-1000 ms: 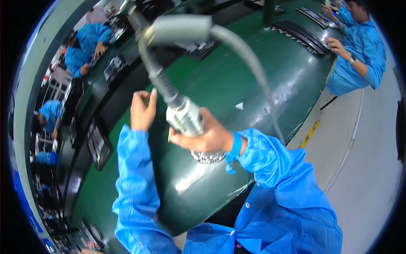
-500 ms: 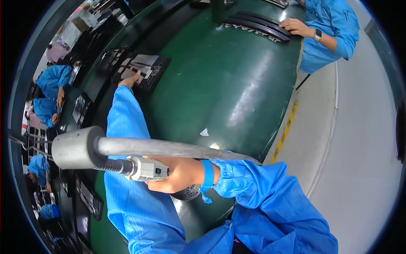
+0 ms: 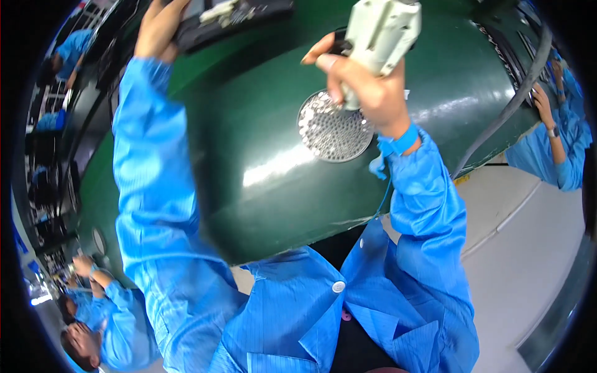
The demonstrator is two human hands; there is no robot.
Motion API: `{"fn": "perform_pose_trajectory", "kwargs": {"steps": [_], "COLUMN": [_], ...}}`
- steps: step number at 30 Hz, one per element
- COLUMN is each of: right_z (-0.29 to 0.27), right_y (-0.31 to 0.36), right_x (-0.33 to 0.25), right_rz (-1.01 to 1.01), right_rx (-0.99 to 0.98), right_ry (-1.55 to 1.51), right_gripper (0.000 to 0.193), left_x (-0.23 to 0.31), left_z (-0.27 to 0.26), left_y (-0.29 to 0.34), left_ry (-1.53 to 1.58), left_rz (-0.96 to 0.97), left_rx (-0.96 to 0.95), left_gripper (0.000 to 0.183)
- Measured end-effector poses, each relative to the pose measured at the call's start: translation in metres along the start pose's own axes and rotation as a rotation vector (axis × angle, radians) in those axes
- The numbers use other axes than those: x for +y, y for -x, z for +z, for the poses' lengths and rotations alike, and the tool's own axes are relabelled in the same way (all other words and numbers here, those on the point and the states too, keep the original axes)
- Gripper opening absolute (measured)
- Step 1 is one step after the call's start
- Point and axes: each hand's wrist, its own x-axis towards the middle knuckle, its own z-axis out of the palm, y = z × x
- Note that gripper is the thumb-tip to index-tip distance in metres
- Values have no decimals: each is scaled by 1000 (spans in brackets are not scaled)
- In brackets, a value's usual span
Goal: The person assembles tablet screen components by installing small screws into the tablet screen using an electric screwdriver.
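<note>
My right hand [image 3: 376,90] grips a pale, off-white electric screwdriver [image 3: 380,37], raised above the green table, its upper end cut off by the frame. Beneath that hand is a round metal dish [image 3: 333,133] with a pattern of holes and small shiny pieces, perhaps screws. At the upper left my left hand [image 3: 158,28] has its fingers round the left end of a dark flat panel unit [image 3: 249,15]. Pale parts lie on the unit, blurred by motion. The tips of the left fingers run out of view. A blue wrist strap [image 3: 398,143] circles my right wrist.
The green table [image 3: 249,211] has its near edge close to my body. A grey hose [image 3: 513,102] hangs at the right. Beyond it, a co-worker in blue [image 3: 553,155] sits by long dark strips [image 3: 504,59]. Other workers [image 3: 124,323] are along the left.
The view has swung round. My right hand with the screwdriver is now farther from my body, uncovering the round dish. My left hand remains at the dark panel unit.
</note>
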Motion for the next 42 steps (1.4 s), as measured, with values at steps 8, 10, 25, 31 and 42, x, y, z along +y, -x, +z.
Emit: {"fn": "perform_pose_trajectory", "kwargs": {"steps": [8, 10, 25, 31, 42], "right_z": [3, 3, -37, -24, -6], "right_y": [7, 9, 8, 9, 13], "right_x": [13, 20, 16, 22, 15], "right_rz": [-103, -95, 67, 76, 36], "right_rx": [-74, -76, -180, -240, -160], "right_ry": [199, 196, 13, -32, 16], "right_gripper": [23, 30, 36, 35, 30], "left_x": [-32, -37, -24, -41, -16], "left_z": [-93, -84, -135, -193, -157], "left_y": [291, 338, 367, 337, 308], "left_ry": [-301, -131, -967, -1035, -651], "left_rz": [-257, -230, 197, 179, 269], "left_rx": [225, 144, 436, 123, 208], "left_gripper": [68, 68, 15, 12, 24]}}
